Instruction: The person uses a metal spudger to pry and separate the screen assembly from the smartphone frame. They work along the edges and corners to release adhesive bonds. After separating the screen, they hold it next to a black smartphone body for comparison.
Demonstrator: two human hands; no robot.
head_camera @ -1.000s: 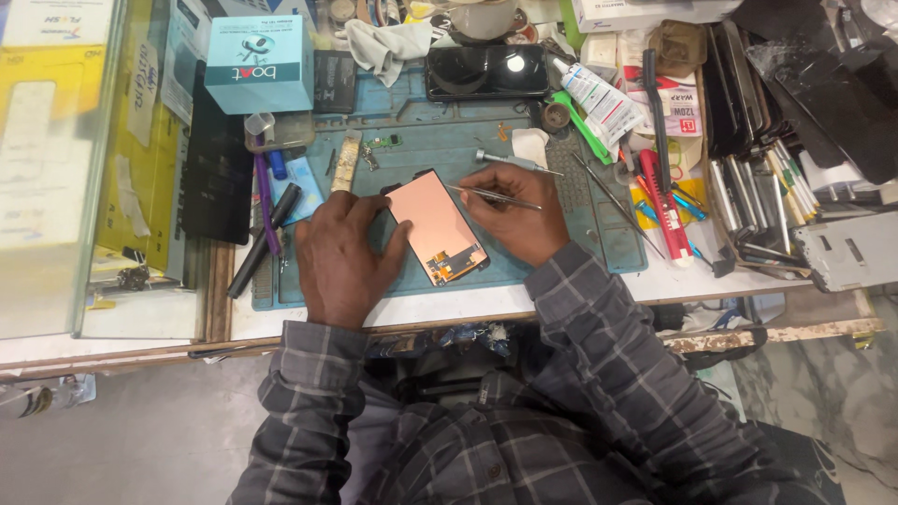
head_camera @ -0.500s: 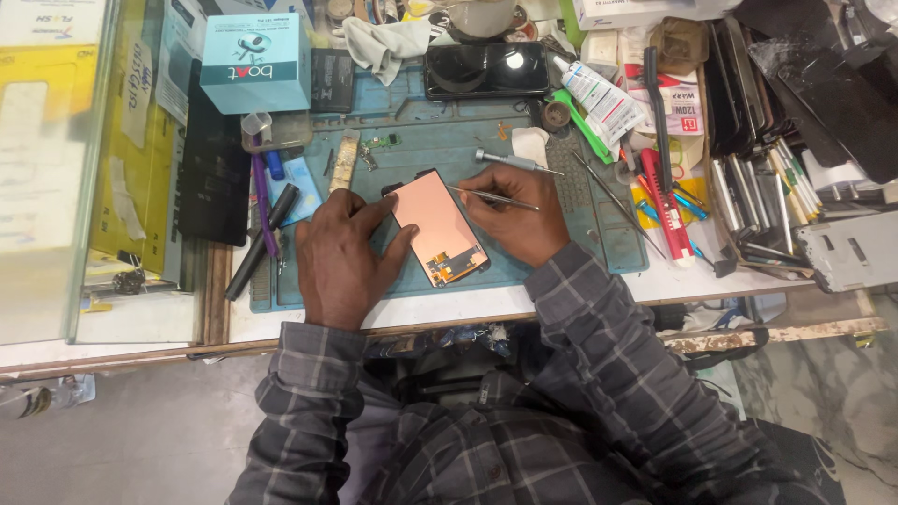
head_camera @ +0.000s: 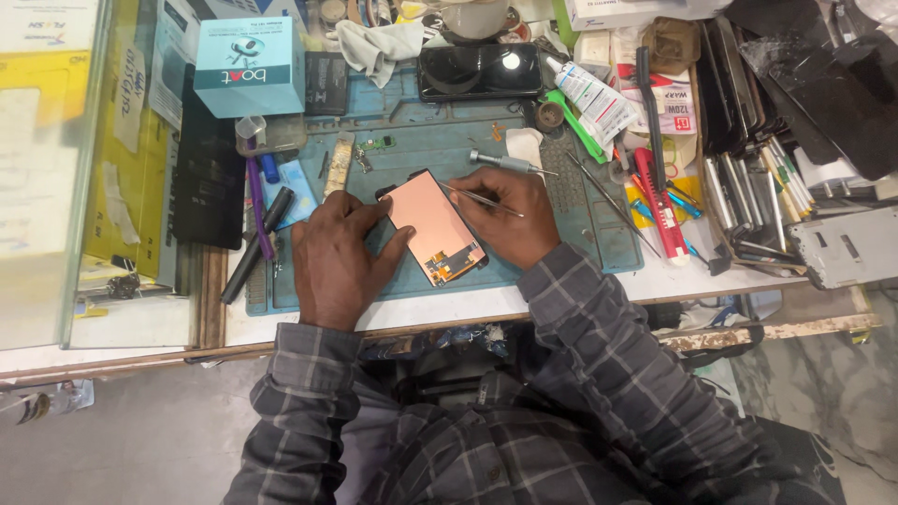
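A phone display panel (head_camera: pixel 432 224) with a copper-coloured back lies face down on a blue-green work mat (head_camera: pixel 449 150). My left hand (head_camera: pixel 339 252) presses flat against the panel's left edge, thumb and forefinger steadying it. My right hand (head_camera: pixel 513 217) rests at the panel's right edge and pinches thin metal tweezers (head_camera: pixel 479 200), whose tip points at the panel's upper right side.
A black phone (head_camera: pixel 479 71) lies at the mat's far edge beside a grey cloth (head_camera: pixel 379 42). A light blue box (head_camera: pixel 249 65) stands at the back left. A screwdriver (head_camera: pixel 510 165), a red-handled tool (head_camera: pixel 662 206) and several pens and tools crowd the right side.
The panel and both hands keep nearly the same pose; the tweezers' tip has shifted slightly along the panel's right edge.
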